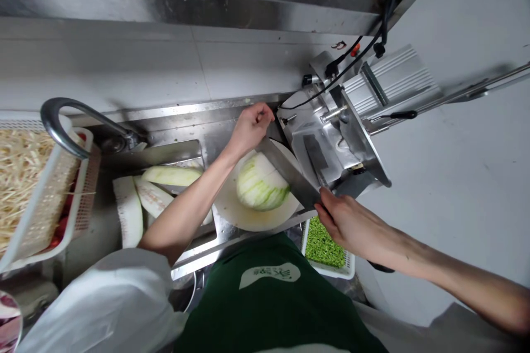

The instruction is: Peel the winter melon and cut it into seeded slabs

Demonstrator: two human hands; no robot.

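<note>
A large piece of peeled, pale green melon (259, 185), which looks like winter melon, sits on a round white cutting board (232, 212). My right hand (337, 215) grips the handle of a wide cleaver (290, 174). Its blade lies along the melon's right side, against or just beside the white cut face; I cannot tell how deep it is. My left hand (253, 126) is curled at the blade's far end, its heel near or on the blade, with nothing visible in the fingers. Long peeled melon wedges (171, 175) lie in the sink to the left.
Behind the board's right side stands a metal slicer (339, 127) with a hanging black cable (356, 63). A faucet (66, 116) and a white basket of pale shreds (25, 176) are at left. Chopped greens fill a basket (325, 245) below. A steel shelf (186, 5) runs overhead.
</note>
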